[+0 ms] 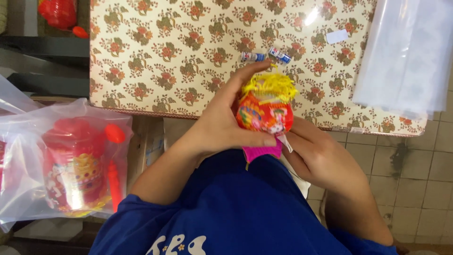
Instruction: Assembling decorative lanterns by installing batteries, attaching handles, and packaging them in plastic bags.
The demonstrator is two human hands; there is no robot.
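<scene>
Red toy lantern (264, 113) is gripped by left hand (222, 125), steadied underneath by right hand (316, 156); two batteries (266, 56) just beyond on bench (155, 56).

Bright, even light; glare on tablecloth (311, 16).

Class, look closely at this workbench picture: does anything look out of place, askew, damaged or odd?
Nothing stands out. The left hand and right hand hold a small red-orange paper lantern with yellow fringe over the floral-patterned table. Two small blue-and-white batteries lie loose beside it, and a bagged red lantern sits at left, intact.
</scene>
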